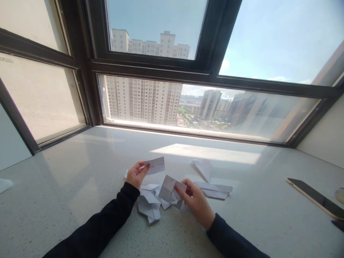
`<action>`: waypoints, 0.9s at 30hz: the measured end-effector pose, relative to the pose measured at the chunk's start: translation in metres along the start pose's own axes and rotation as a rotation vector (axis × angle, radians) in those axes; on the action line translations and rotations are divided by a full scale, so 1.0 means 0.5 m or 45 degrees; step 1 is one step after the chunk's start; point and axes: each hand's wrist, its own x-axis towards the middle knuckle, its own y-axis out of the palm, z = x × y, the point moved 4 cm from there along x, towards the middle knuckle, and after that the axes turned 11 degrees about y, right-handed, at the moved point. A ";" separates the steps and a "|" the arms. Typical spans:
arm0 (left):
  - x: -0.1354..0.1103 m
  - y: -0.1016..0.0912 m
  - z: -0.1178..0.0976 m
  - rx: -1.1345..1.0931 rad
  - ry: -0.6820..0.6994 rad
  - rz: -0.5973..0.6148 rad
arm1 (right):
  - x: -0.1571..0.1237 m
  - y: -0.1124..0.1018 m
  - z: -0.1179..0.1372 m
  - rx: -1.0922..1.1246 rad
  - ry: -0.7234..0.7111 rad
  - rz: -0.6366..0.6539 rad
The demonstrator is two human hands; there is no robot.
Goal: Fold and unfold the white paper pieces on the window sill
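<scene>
Between thumb and fingers, my left hand (pixel 137 174) pinches a flat folded strip of white paper (pixel 156 165), raised above the counter. My right hand (pixel 197 201) grips a folded white paper piece (pixel 168 189) with creased flaps, its thumb pressed on the front. Under and between the hands lies a loose pile of folded white paper pieces (pixel 149 205). A pointed folded paper (pixel 203 169) rests beyond my right hand. Beside that hand is a small stack of long folded paper strips (pixel 215 190). The fingers behind each held paper are partly hidden.
The speckled pale counter (pixel 67 200) runs up to a dark window frame (pixel 161 73). A phone (pixel 317 197) lies at the right. Something white (pixel 4 185) sits at the far left edge. Sunlight falls across the counter near the window.
</scene>
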 end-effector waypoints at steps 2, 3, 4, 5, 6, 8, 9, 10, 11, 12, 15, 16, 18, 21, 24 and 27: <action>-0.001 0.000 -0.004 -0.060 -0.089 -0.018 | -0.004 -0.006 0.002 0.124 -0.009 -0.028; -0.003 0.002 -0.006 -0.088 -0.138 -0.010 | -0.007 -0.010 0.005 0.163 -0.024 -0.061; -0.008 0.007 -0.006 -0.116 -0.199 0.004 | -0.012 -0.014 0.009 0.189 -0.047 -0.101; -0.014 0.013 -0.006 -0.137 -0.264 0.032 | -0.017 -0.018 0.014 0.201 -0.073 -0.143; -0.022 0.021 -0.006 -0.146 -0.319 0.072 | -0.022 -0.022 0.019 0.200 -0.096 -0.185; -0.043 0.041 -0.004 -0.140 -0.410 0.208 | -0.031 -0.028 0.028 0.156 -0.138 -0.251; -0.055 0.052 -0.004 -0.142 -0.451 0.287 | -0.034 -0.030 0.031 0.115 -0.157 -0.284; -0.067 0.063 -0.003 -0.150 -0.489 0.366 | -0.035 -0.031 0.033 0.064 -0.177 -0.317; -0.079 0.072 -0.003 -0.166 -0.519 0.434 | -0.036 -0.032 0.035 0.004 -0.197 -0.349; -0.089 0.080 -0.004 -0.187 -0.541 0.487 | -0.036 -0.033 0.035 -0.061 -0.212 -0.377; -0.110 0.093 -0.007 -0.258 -0.565 0.560 | -0.033 -0.032 0.034 -0.225 -0.209 -0.421; -0.113 0.096 -0.007 -0.270 -0.569 0.577 | -0.031 -0.032 0.032 -0.253 -0.193 -0.424; -0.116 0.098 -0.006 -0.263 -0.564 0.610 | -0.029 -0.031 0.031 -0.272 -0.160 -0.417; -0.117 0.103 -0.002 -0.245 -0.524 0.675 | -0.028 -0.030 0.031 -0.265 -0.134 -0.393; -0.120 0.107 -0.001 -0.274 -0.481 0.717 | -0.027 -0.028 0.029 -0.247 -0.129 -0.375; -0.120 0.107 -0.006 -0.284 -0.460 0.709 | -0.026 -0.029 0.024 -0.125 -0.126 -0.404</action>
